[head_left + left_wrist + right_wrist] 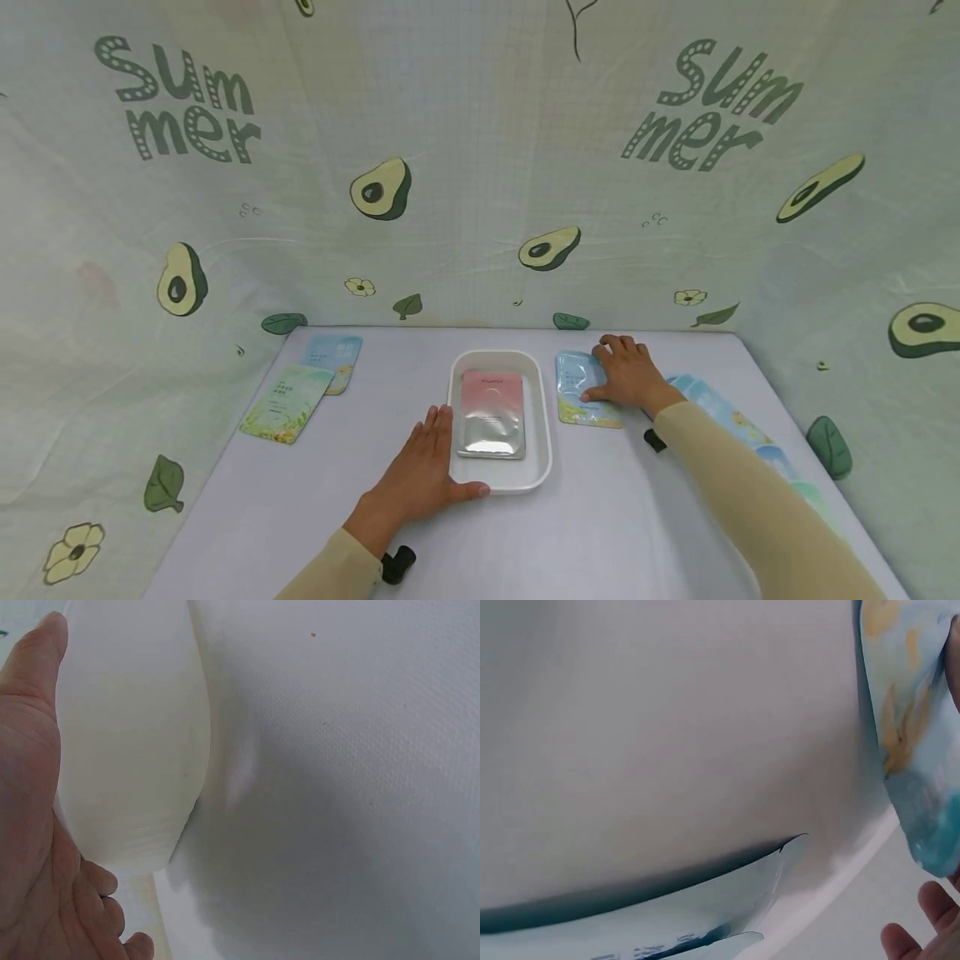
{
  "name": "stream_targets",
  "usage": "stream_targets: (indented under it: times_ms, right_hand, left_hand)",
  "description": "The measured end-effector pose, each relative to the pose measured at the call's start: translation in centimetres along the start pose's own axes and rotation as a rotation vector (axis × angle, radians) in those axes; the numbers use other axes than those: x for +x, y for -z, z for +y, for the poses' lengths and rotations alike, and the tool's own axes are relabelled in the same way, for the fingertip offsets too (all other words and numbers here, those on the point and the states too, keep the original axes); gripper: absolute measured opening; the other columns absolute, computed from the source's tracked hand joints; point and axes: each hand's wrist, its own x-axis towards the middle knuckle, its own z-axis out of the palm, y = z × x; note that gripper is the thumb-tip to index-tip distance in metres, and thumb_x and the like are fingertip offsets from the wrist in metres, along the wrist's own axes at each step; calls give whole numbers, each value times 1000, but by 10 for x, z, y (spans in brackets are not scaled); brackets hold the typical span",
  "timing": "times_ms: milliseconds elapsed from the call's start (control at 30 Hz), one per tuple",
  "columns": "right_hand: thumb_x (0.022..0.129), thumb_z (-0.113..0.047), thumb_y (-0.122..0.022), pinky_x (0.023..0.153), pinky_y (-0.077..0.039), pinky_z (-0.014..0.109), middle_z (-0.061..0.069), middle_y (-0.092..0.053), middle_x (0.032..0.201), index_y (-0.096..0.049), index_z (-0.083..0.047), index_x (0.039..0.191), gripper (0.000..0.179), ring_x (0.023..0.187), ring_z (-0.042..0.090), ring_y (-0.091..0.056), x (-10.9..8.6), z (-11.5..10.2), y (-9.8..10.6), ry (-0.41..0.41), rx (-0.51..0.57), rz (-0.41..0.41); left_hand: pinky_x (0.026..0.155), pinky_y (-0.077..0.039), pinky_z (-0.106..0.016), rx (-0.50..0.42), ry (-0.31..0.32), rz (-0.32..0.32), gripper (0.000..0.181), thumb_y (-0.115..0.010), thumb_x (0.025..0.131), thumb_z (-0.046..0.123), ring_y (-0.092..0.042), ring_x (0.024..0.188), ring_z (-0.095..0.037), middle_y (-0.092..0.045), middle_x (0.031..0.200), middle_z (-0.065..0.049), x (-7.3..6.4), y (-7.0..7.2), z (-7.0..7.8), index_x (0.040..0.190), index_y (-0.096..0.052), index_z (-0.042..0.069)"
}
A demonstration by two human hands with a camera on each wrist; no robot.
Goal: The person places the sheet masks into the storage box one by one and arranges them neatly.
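Observation:
A white rectangular tray (542, 467) stands mid-table with a flat pink-and-silver sheet-mask packet (491, 417) lying in it. My left hand (420, 471) rests along the tray's left side, fingers straight and thumb at the front rim. In the left wrist view, the tray's outer wall (135, 735) lies beside the palm. To the right of the tray, my right hand (626, 375) grips a light-blue sheet-mask packet (576, 375), thumb across its face and fingers at its far right edge. The right wrist view shows this packet (911, 742) slightly bent between thumb and fingers.
At the table's left lie a green packet (288, 404) and a blue packet (341, 354), overlapping. More blue packets (720, 408) lie in a row along the right side, partly behind my right sleeve (750, 492). A printed cloth backdrop (465, 125) rises behind the table.

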Motion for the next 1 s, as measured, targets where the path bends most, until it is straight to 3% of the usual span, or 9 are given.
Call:
stream_targets:
  times_ms: [300,367,467,600,667,733,867,967,1000]
  right_hand:
    - [78,-57,-90,103,-45,70,27,-49,144,-50,-2,140,92,130,53,-49,-12,-13,8,-23,-6,144]
    - [82,-50,-90,95,-52,66,29,-46,145,-47,-4,142,86,119,51,-57,-16,-17,11,-43,39,165]
    - [89,-37,-87,71,-59,54,30,-43,141,-43,-8,143,75,86,41,-65,-22,-25,15,-68,121,188]
    - [96,-21,-80,51,-49,37,27,-47,131,-37,-14,150,69,57,24,-52,-31,-32,17,-87,237,197]
    - [97,-16,-78,53,-47,36,26,-51,128,-33,-16,156,73,57,22,-49,-34,-36,20,-109,316,194]
    - [97,-14,-77,63,-55,43,29,-56,131,-34,-16,158,74,67,30,-61,-37,-38,23,-144,388,200]
    - [96,-16,-79,79,-57,52,27,-73,117,-49,-10,150,62,82,32,-68,-38,-40,26,-215,443,228]
    - [97,-19,-78,63,-51,44,25,-73,83,-56,-10,142,50,61,23,-55,-39,-40,25,-245,458,212]
    - [98,-20,-77,62,-50,42,24,-72,82,-58,-10,140,47,62,22,-54,-40,-39,24,-252,462,210]
  left_hand:
    - [131,-21,-55,-7,2,-6,137,-61,81,89,-9,164,-38,-15,175,-23,-1,-2,-1,167,-10,-6]
    - [131,-21,-55,-6,4,-6,137,-61,81,89,-9,164,-38,-15,175,-23,-1,-3,-1,167,-10,-5]
    - [131,-21,-55,-7,4,-5,137,-62,82,88,-9,164,-37,-15,175,-23,-1,-3,-2,167,-10,-5]
    - [131,-21,-55,-2,2,0,136,-62,82,88,-9,164,-38,-15,175,-23,-1,-3,-2,167,-10,-5]
    - [131,-21,-55,-6,2,3,136,-63,82,88,-10,164,-38,-16,175,-23,-1,-2,-1,167,-10,-5]
    - [131,-21,-55,-8,2,1,136,-63,82,88,-10,164,-38,-16,175,-23,-1,-1,-1,167,-10,-5]
    - [131,-21,-55,-2,2,2,136,-62,82,88,-9,164,-38,-16,175,-23,0,-1,-1,167,-10,-5]
    - [131,-21,-55,5,0,5,136,-62,82,88,-10,164,-38,-16,175,-23,0,-2,-1,167,-10,-6]
    - [131,-21,-55,6,-1,5,136,-63,82,87,-10,164,-38,-16,175,-23,0,-2,-1,167,-10,-6]
